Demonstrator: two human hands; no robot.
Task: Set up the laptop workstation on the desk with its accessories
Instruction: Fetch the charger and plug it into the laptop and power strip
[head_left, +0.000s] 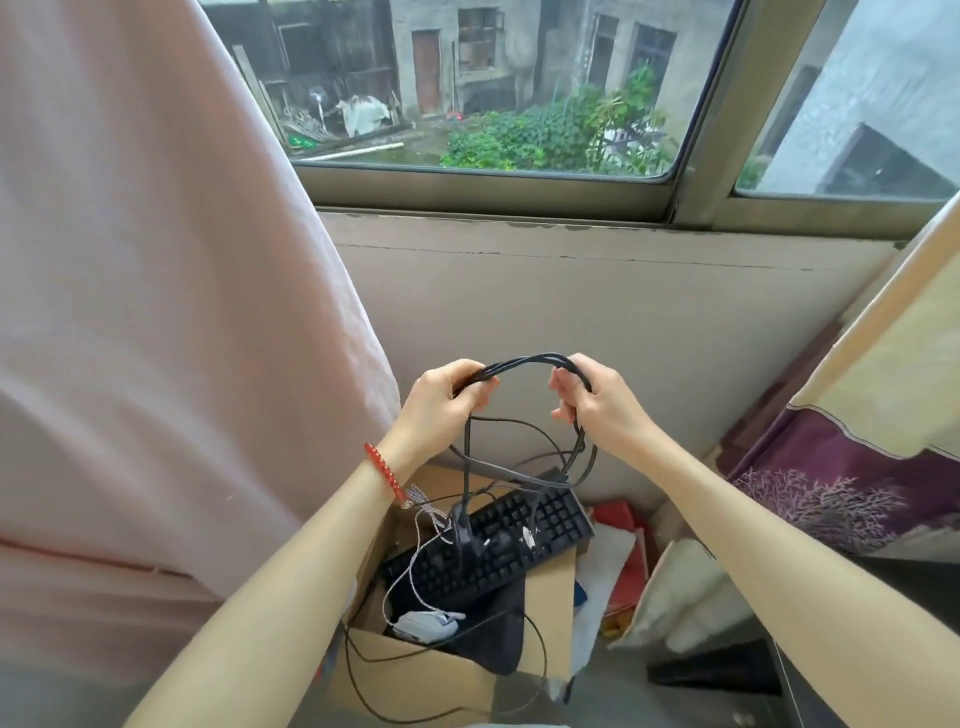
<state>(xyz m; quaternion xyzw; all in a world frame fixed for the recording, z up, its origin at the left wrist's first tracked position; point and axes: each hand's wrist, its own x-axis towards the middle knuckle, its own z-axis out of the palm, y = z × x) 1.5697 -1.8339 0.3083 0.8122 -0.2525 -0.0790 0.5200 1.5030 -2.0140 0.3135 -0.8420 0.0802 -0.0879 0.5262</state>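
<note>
Both hands hold a bundle of black cable (524, 364) up in front of the wall below the window. My left hand (441, 410) grips the left end of the looped strands and my right hand (597, 405) grips the right end. More loops of the cable hang down between them. Below, an open cardboard box (415, 675) holds a black keyboard (498, 545) lying tilted, a white mouse (423, 626) with a thin white wire, and a dark mat. No laptop or desk is in view.
A pink curtain (156, 312) hangs at the left. A patterned purple and cream curtain (857, 467) hangs at the right. Red and white bags (618, 566) lie on the floor beside the box. A window sill (519, 208) runs above.
</note>
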